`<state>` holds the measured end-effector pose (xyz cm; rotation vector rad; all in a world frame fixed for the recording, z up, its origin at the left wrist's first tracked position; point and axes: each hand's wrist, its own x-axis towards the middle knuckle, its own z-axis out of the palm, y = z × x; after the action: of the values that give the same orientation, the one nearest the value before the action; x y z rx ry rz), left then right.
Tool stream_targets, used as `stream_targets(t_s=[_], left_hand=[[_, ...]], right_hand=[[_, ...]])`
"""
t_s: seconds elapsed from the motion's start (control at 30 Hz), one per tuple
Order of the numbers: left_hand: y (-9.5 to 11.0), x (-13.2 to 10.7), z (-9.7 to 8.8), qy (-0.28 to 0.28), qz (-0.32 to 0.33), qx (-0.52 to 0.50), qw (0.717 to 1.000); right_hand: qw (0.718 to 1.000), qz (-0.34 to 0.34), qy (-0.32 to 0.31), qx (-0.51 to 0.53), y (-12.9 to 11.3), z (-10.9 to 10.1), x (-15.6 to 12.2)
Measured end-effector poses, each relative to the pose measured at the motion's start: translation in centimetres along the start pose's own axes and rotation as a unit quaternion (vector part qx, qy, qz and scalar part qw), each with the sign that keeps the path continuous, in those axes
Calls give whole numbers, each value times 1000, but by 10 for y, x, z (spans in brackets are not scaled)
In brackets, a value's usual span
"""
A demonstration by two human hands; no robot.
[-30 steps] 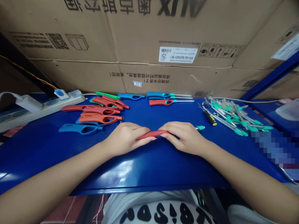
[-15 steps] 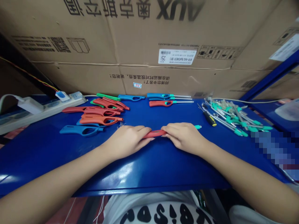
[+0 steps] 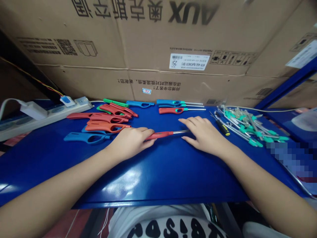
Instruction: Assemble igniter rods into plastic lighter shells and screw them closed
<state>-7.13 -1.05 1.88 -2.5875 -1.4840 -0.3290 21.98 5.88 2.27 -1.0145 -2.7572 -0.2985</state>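
My left hand (image 3: 130, 142) is closed around the back of a red stick lighter (image 3: 162, 135), held level above the table. A thin metal tube (image 3: 179, 132) sticks out of the lighter's front, pointing right. My right hand (image 3: 206, 137) is open around the tube's far end, thumb and fingers apart; the palm hides the tip. Beyond my left hand lie several lighter handles, among them an orange handle (image 3: 104, 126) and a blue handle (image 3: 85, 138). Behind my hands, lighters with metal tubes rest in a row, the nearest a red lighter (image 3: 170, 110).
To the right is a pile of metal tubes with green ends (image 3: 244, 124), and a black-and-yellow screwdriver (image 3: 223, 128) lies beside it. A power strip (image 3: 53, 114) with plugs runs along the left. A large cardboard box (image 3: 146, 49) stands behind the blue table (image 3: 158, 178).
My right hand has let go of the red lighter, opened and slid right along it, uncovering the metal tube. My left hand keeps its hold, a little further left.
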Motion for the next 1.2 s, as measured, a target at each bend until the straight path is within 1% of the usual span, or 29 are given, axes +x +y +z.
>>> stream_targets(t_s=[0.1,0.17,0.27,0.33,0.4,0.5,0.63,0.7,0.77,0.83,0.93,1.0,1.03,1.1,1.13,1.2], left_hand=[[-2,1,0,-4,-17,5,1000],[-3,1,-1,1,-24,5,1000],[-4,2,-3,6,-25,7,1000],[-4,2,-4,2,-26,1,1000],[-3,1,-4,-2,-32,-18,999],[1,2,-3,-13,-32,-74,997],[12,2,1,-22,-15,-156,987],[17,2,2,-26,-18,-194,981],[20,1,3,-49,-44,-235,970],[22,2,3,-89,-90,-288,949],[23,3,1,-155,-156,-388,895],[23,4,-1,-185,-184,-442,858],[23,4,-2,-195,-194,-459,845],[24,4,-3,-203,-205,-472,833],[26,4,-4,-200,-207,-470,835],[29,3,-5,-183,-202,-444,853]], right_hand=[[999,34,9,-19,17,2,-2],[999,42,-3,-27,23,1,-3],[999,29,-19,-37,26,0,-1],[999,12,-8,-33,25,-1,0],[1000,-8,15,-18,22,-2,1],[998,-47,41,9,13,-3,2],[991,-112,63,37,-8,0,4],[986,-146,64,46,-18,3,4],[982,-169,64,48,-25,6,3],[979,-185,67,48,-28,8,3],[974,-206,75,47,-29,9,2],[971,-219,86,44,-30,9,1],[970,-223,93,41,-30,9,1],[966,-232,106,34,-31,8,0],[965,-235,111,31,-32,8,0],[964,-239,108,34,-33,9,-1]])
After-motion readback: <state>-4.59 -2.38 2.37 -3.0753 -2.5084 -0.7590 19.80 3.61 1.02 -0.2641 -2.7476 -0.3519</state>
